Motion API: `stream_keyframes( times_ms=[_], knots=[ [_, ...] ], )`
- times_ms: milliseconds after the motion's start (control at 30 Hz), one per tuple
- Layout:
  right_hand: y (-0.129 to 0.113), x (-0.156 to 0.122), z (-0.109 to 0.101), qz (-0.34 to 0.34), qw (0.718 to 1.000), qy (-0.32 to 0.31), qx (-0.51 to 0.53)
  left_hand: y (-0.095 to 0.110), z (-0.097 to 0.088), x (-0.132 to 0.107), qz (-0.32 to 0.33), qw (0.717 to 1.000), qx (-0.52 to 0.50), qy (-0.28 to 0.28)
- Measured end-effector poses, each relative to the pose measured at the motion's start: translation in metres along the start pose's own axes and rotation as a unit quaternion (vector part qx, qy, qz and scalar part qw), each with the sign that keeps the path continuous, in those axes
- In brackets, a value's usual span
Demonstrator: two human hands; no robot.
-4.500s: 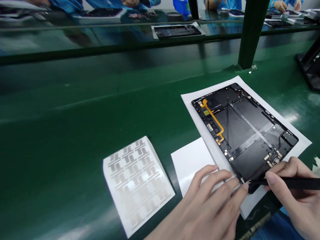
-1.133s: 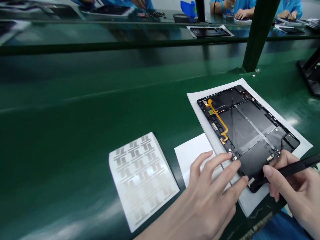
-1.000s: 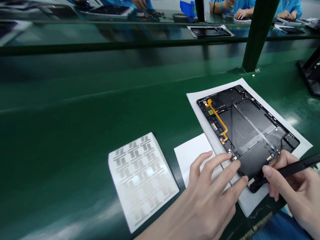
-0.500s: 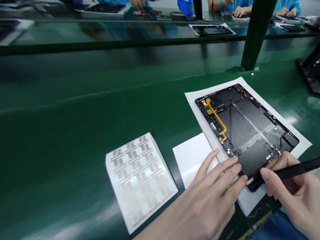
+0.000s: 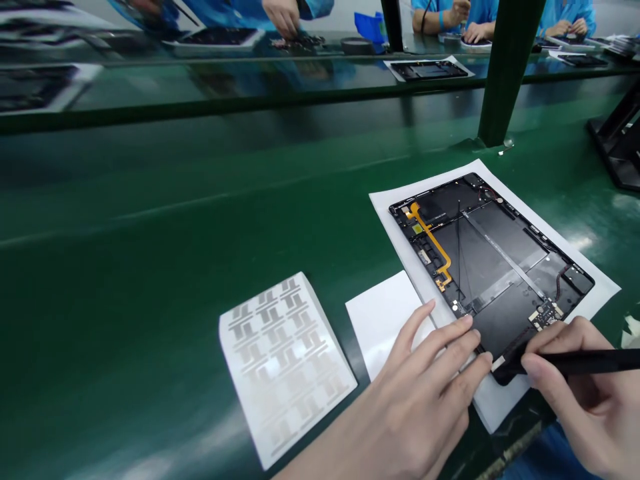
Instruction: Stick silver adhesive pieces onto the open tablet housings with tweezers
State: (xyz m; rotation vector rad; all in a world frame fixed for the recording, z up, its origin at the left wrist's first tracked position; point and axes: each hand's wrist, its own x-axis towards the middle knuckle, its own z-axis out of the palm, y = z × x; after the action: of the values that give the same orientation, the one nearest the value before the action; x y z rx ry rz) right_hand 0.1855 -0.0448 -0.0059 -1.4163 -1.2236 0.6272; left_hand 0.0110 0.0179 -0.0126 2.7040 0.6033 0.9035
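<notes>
"Different from a moment ago?"

"Black pick (image 5: 585,361) lying flatter, pinched in the right hand (image 5: 580,400), tip on the tablet shell (image 5: 493,267)."

"Left hand (image 5: 415,380)?"

"Fingers spread, pressing the shell's edge, just ahead of the hand. Shell on white paper (image 5: 400,267)."

"And around?"

"Green bench (image 5: 150,267), sticker sheet (image 5: 287,367) left of the left hand, blue sleeves (image 5: 453,13) far ahead."

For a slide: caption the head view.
Right hand holds a black tool at an open tablet; left hand steadies it on white paper.
</notes>
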Motion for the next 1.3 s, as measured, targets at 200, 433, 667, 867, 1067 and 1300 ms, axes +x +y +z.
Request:
stream_keyframes(
  times_ms=[200,433,667,867,1067,1300],
  knots=[
    [0.001,0.004,-0.01,-0.007,0.998,-0.064,-0.011,-0.002,-0.008,-0.001,0.033,0.999,0.024,-0.034],
    [-0.001,0.03,-0.031,-0.066,0.968,-0.243,-0.006,-0.001,-0.012,0.004,0.03,0.998,0.017,-0.045],
    [0.0,0.035,-0.028,-0.086,0.962,-0.258,-0.029,-0.003,-0.013,0.001,0.035,0.998,0.031,-0.051],
    [-0.005,0.034,-0.022,-0.099,0.958,-0.263,-0.061,-0.002,-0.024,0.011,0.058,0.99,0.051,-0.118],
    [-0.005,0.029,-0.023,-0.064,0.968,-0.237,-0.056,0.0,-0.018,0.005,0.041,0.992,0.061,-0.102],
    [-0.001,0.026,-0.026,-0.028,0.988,-0.151,0.001,-0.011,-0.015,0.003,-0.012,0.986,0.04,-0.162]
  ],
)
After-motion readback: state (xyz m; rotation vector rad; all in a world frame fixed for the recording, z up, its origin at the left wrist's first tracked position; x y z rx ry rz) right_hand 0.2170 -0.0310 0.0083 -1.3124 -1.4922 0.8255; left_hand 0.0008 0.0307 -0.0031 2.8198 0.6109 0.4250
